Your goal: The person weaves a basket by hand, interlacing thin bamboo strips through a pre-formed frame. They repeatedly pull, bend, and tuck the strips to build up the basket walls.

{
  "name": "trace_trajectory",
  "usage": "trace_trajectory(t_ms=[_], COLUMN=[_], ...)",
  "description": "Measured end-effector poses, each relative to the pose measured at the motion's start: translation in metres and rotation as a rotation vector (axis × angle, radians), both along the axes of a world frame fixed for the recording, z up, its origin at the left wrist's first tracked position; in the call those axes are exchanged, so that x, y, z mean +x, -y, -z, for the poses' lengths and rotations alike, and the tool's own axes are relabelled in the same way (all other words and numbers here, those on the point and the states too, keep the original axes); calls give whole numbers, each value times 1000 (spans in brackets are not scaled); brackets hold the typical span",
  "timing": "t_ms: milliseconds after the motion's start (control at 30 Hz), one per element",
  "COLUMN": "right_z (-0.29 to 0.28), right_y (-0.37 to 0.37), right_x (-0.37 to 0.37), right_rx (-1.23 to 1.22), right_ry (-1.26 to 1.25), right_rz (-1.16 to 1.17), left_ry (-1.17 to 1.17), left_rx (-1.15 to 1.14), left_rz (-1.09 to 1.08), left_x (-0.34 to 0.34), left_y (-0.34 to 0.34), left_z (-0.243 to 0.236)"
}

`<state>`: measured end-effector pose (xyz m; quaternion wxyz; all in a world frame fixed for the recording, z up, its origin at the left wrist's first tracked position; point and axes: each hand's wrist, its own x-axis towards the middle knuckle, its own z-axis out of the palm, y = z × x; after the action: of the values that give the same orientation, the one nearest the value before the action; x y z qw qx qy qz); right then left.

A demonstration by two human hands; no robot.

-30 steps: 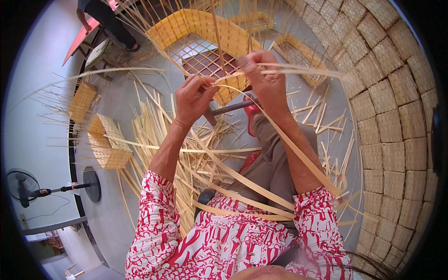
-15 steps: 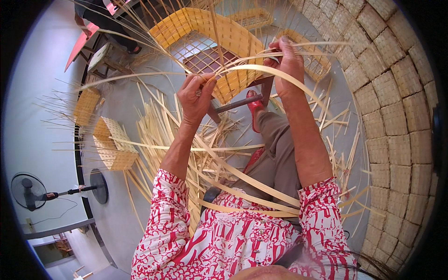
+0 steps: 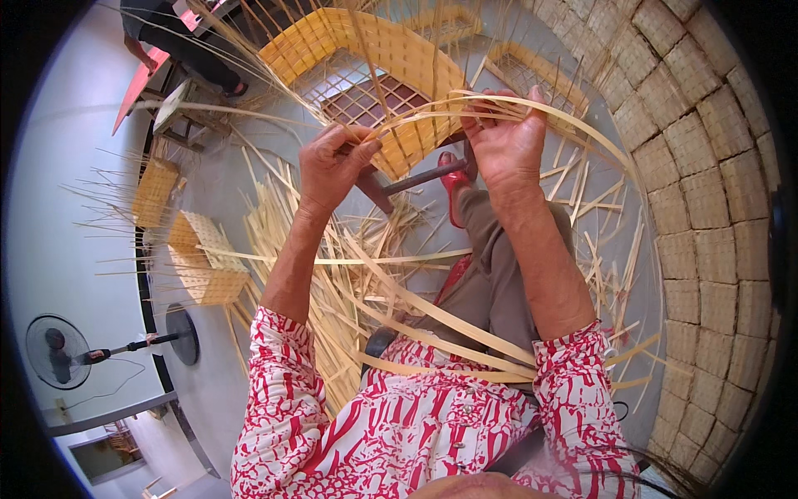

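Head cam only. I count five woven baskets. The big yellow basket (image 3: 416, 62) is upper centre; through its open lattice base I see a dark red panel (image 3: 366, 104). Two smaller ones sit beyond it: one yellow basket (image 3: 445, 23) at the top edge, one low yellow basket (image 3: 549, 75) upper right. Two more at left: a stake-edged basket (image 3: 155, 191) and a paler basket (image 3: 218, 266) below it.

Big one: checkered weave, angular outline, long thin stakes standing up off the rim. Pale strips (image 3: 432, 108) arc across its near side, toward the right.

Two hands on my feed. Left hand (image 3: 327, 170): thumb and fingers pinched on the strips by the near corner. Right hand (image 3: 509, 145): palm partly facing me, fingers half curled, strips across them; can't tell if they grip.

Loose strips (image 3: 283, 216) heap on the floor left of centre, too many to count. At least three lap strips (image 3: 478, 333) cross the trousers. One fan (image 3: 58, 351), far left.
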<state>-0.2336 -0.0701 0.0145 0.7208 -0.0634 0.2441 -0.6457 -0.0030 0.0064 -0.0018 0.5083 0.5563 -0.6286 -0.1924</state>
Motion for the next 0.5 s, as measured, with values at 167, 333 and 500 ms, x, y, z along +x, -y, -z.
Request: trace_trajectory(t_ms=[167,333,500], right_z=[-1,-7,-7], right_y=[-3,-8,-14], right_x=[-2,1,-2], right_rx=[134,-85,-892], right_ry=[148,-129,-956], right_rz=[-30,-55,19], left_ry=[74,179,107], left_rx=[-20,-39,331], left_rz=[-39,-84,143], left_x=[0,-5,28], left_y=[1,-2,0], left_z=[-1,-9,-27])
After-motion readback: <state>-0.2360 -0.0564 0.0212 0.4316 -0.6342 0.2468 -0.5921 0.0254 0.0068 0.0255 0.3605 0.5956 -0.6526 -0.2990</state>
